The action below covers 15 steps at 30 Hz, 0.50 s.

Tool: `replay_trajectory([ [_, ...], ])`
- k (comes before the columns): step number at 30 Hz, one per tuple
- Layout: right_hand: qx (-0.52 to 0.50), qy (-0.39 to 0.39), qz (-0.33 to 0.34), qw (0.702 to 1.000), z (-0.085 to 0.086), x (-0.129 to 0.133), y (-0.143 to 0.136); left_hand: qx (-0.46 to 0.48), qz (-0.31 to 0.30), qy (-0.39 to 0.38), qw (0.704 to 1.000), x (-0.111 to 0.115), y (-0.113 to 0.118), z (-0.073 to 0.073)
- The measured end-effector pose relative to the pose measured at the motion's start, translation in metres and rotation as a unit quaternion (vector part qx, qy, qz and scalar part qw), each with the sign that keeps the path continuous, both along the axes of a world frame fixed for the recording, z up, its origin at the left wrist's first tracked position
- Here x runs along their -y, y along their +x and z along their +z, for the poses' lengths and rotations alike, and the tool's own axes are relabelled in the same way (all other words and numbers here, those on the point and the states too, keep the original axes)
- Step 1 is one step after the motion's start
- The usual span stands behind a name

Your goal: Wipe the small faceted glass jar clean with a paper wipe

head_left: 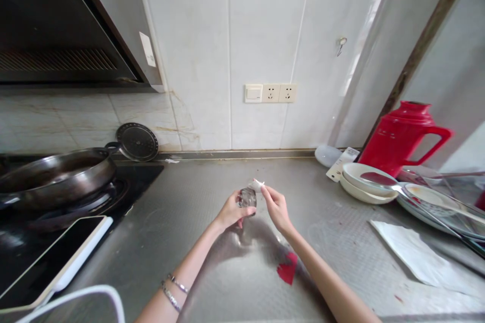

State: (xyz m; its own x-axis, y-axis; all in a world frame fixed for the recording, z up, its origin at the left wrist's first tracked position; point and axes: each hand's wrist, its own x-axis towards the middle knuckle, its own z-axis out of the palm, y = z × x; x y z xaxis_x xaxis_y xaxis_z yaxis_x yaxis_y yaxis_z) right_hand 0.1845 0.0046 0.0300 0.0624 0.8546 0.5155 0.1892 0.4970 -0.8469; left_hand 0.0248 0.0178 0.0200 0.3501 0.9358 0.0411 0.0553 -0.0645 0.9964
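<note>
"What's around your fingers?"
"Steel counter point(178, 202) beneath, red thermos point(397, 136) well to their right."
"Holding?"
"My left hand point(229, 211) curls around a glass jar point(248, 200); just beside it, my right hand point(278, 207) pinches a small white piece point(258, 186)."

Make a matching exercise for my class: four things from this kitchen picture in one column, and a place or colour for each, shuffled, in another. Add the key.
Things
1. glass container
2. small white piece
3. pan
4. flask

Places and colours
A. red
B. in the right hand
C. on the black hob
D. in the left hand

Pairs: 1-D, 2-B, 3-C, 4-A
</note>
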Motion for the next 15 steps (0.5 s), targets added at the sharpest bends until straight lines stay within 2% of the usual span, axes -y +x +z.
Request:
replay_trajectory([
  [4,0.037,0.083,0.016,0.996,0.003,0.007,-0.003,0.056,0.004,-0.024,0.998,0.002,-0.001,0.009],
  [8,0.104,0.158,0.064,0.980,0.003,0.013,-0.006,0.077,-0.029,-0.017,0.996,0.004,-0.003,0.014],
  [15,0.083,0.130,0.030,0.988,0.000,0.007,-0.003,0.076,-0.053,-0.009,0.996,0.007,-0.005,0.015],
])
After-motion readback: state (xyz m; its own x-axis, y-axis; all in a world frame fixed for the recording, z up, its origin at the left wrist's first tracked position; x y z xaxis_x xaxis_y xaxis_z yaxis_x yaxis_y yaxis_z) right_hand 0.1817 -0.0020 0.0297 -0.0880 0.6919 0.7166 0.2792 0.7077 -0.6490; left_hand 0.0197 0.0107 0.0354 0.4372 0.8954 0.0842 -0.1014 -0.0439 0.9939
